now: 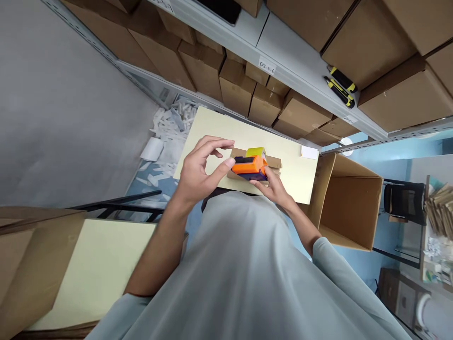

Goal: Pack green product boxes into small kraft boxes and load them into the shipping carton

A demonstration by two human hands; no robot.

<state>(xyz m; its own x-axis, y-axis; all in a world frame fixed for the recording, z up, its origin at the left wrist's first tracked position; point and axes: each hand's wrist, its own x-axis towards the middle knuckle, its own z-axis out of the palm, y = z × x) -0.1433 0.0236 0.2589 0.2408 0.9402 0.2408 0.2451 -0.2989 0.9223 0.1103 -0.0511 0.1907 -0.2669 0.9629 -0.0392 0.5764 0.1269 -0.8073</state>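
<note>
An orange and dark-blue tape dispenser with a roll of yellow-green tape is held in my right hand, which wraps round its right end. My left hand is at the dispenser's left end, its fingers apart and curved, the thumb tip close to the orange body. Whether that thumb touches it I cannot tell. Beneath the dispenser, a small brown cardboard box lies on the pale yellow tabletop, partly hidden by the dispenser and my right hand.
Cardboard boxes fill the shelves behind the table. Two yellow-black cutters lie on the upper shelf. An open carton stands to the right. White scraps cover the floor at the left. A small white box sits at the table's far right.
</note>
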